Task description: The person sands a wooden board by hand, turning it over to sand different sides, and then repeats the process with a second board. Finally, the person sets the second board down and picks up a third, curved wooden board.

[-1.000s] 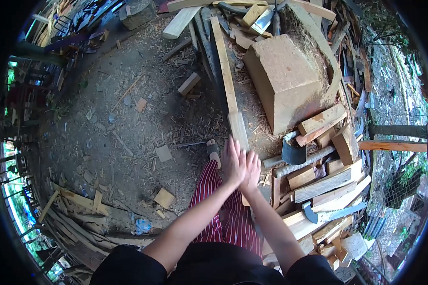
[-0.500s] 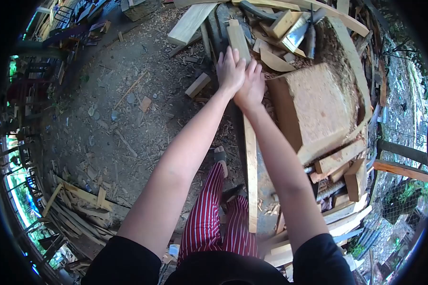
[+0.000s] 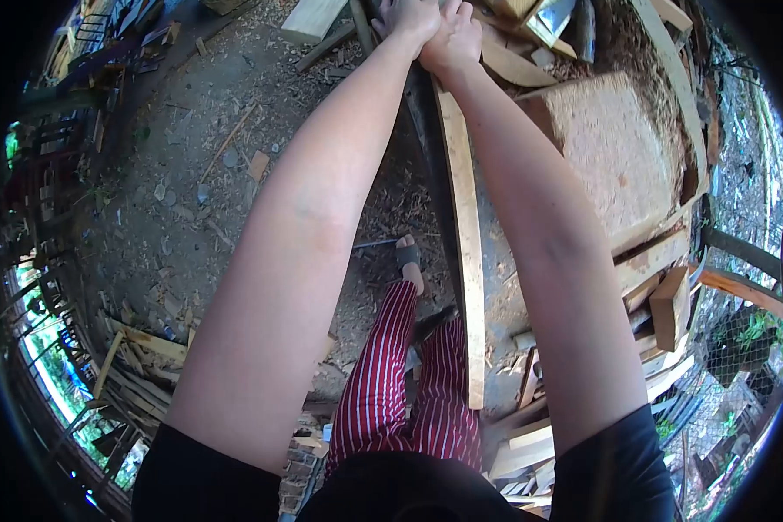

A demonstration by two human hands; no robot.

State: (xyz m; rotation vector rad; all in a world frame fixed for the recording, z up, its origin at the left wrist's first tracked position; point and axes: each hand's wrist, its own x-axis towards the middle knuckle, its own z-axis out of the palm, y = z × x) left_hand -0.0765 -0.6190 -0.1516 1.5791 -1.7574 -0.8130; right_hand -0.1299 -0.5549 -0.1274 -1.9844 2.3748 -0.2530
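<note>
At the top edge of the view my left hand (image 3: 411, 21) and my right hand (image 3: 454, 42) are side by side and touching, both arms stretched far forward. Their fingers are bent down over a light wooden block, which the hands and the frame edge now hide. Under and behind the hands runs a long, narrow wooden strip (image 3: 464, 235), its near end by my right thigh. Along its left side lies a dark beam (image 3: 431, 157). My fingertips are partly cut off by the frame.
A large, thick wood block (image 3: 618, 148) stands right of my right forearm, with stacked offcuts (image 3: 670, 309) nearer. A pale plank (image 3: 313, 19) lies beyond on the left. Shavings cover the dirt ground (image 3: 209, 130). My sandalled foot (image 3: 407, 254) stands left of the beam.
Both hands have moved forward, away from my body, along the strip to the top edge. The view has tilted down, and the block's far end has left the frame.
</note>
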